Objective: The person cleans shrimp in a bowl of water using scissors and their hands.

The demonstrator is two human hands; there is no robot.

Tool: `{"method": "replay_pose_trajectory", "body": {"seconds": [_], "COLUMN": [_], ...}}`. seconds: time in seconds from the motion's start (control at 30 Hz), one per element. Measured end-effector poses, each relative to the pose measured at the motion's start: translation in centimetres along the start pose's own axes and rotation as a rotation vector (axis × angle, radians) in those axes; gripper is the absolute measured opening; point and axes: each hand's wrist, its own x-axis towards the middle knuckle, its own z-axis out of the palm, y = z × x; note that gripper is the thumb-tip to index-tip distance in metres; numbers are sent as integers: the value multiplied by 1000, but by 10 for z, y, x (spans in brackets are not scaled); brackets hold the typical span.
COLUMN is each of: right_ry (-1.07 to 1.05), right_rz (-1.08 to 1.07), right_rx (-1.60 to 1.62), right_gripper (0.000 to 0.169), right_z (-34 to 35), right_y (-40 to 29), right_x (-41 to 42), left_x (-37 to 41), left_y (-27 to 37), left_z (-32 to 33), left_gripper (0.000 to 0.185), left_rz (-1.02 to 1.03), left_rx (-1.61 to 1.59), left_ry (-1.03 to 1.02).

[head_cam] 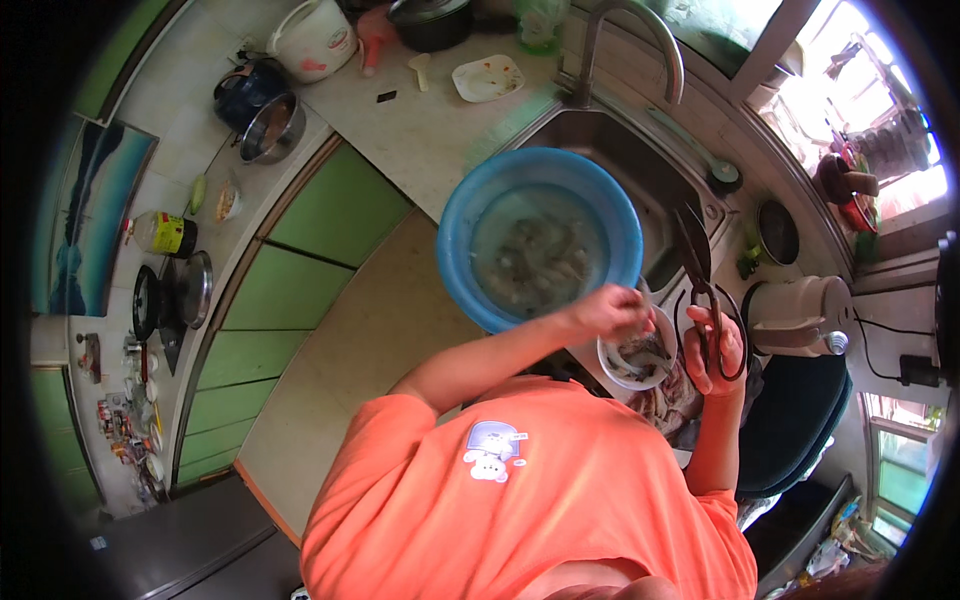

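My right hand (716, 349) holds a pair of large-handled scissors (697, 262), blades pointing away from me and a little apart. Blurred by motion, my left hand (619, 311) is curled over the near edge of a white bowl (608, 369). A greyish piece, apparently a shrimp (643, 285), sticks out past its fingers. Several shrimp (637, 360) lie in that bowl. Just beyond my left forearm is a blue plastic basin (459, 247), partly over the sink, with many more shrimp (536, 255) in cloudy water.
A steel sink (660, 180) with a curved faucet (670, 67) lies behind the basin. To the right stand a beige appliance (799, 315) and a small dark pan (778, 232). A white plate (488, 78) rests on the far counter; green cabinets (292, 285) line the left.
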Motion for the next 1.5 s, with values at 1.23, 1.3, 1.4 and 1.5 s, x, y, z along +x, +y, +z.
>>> {"method": "replay_pose_trajectory", "body": {"seconds": [1.23, 1.3, 1.4, 1.5], "right_ry": [61, 66, 80, 86], "right_rz": [315, 316, 333, 346], "right_rx": [69, 79, 69, 63], "right_gripper": [39, 39, 39, 38], "right_z": [26, 24, 25, 28], "right_y": [65, 66, 67, 66], "right_x": [33, 31, 31, 32], "left_x": [38, 38, 48, 55], "left_y": [-21, -14, -13, -29], "left_z": [-141, -137, -144, -143], "left_gripper": [25, 25, 24, 19], "left_rz": [-327, -266, -246, -295], "left_rx": [1481, 1540, 1444, 1333], "left_ry": [857, 843, 873, 807]}}
